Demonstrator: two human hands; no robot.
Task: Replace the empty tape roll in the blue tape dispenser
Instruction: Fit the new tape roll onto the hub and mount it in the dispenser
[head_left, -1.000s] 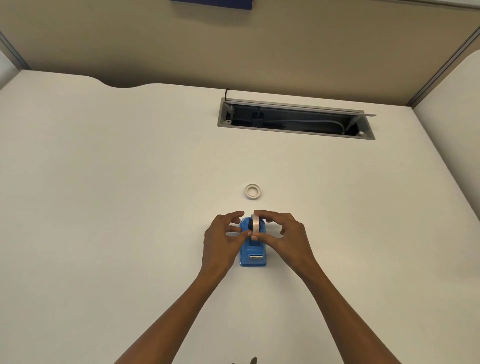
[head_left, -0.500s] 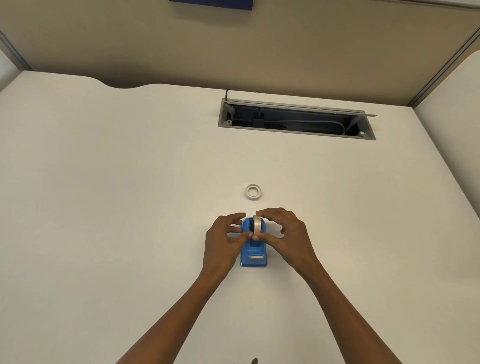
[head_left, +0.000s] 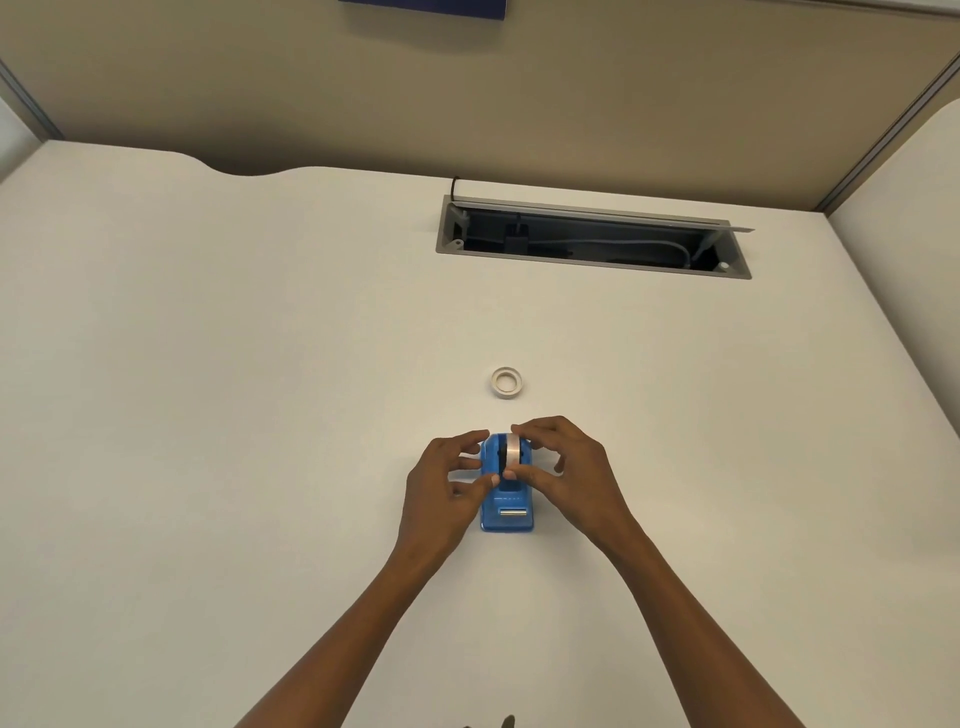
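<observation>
Blue tape dispenser (head_left: 508, 506) sits on a plain off-white desk (head_left: 208, 389), a little nearer the person than the middle of the desktop. The desk's far edge has a shallow curved notch on the left, and behind it stands a beige partition wall (head_left: 363, 93) with grey metal posts at both corners. Set into the desktop at the far right is a long open cable tray (head_left: 592, 241) with a grey frame, dark inside, with a pale cable running along it.

The dispenser's long axis runs straight away from the person. Its low end with the small metal cutter points toward the person; the taller end that carries the roll points toward the wall. A tape roll (head_left: 511, 452) stands on edge in that taller end, its flat sides facing left and right.

The left hand (head_left: 447, 488) rests against the dispenser's left side, fingers curled around it and the thumb near the roll. The right hand (head_left: 566, 473) pinches the roll, index finger on its top and thumb on its near edge.

A second, smaller ring (head_left: 506, 382), whitish and lying flat, rests on the desk just beyond the dispenser, apart from both hands.
</observation>
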